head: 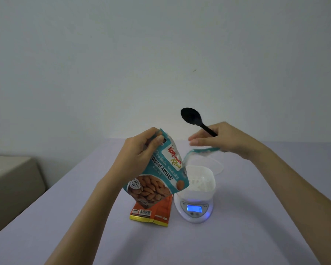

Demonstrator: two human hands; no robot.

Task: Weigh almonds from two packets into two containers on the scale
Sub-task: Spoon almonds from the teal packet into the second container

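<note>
My left hand (141, 150) grips the top corner of a teal roasted-almond packet (157, 175), held tilted above the table. My right hand (224, 138) holds a black spoon (194, 117) by its handle, bowl pointing up and left, and also holds a torn teal strip (203, 150) that hangs from the packet's top. A white square container (201, 180) sits on the white scale (196, 209), whose blue display is lit. An orange packet (157, 213) lies flat on the table under the teal one.
A clear plastic container (214, 163) stands behind the scale. The table (237, 236) is covered in pale lilac. A beige piece of furniture (11, 180) stands at the left. A plain wall is behind.
</note>
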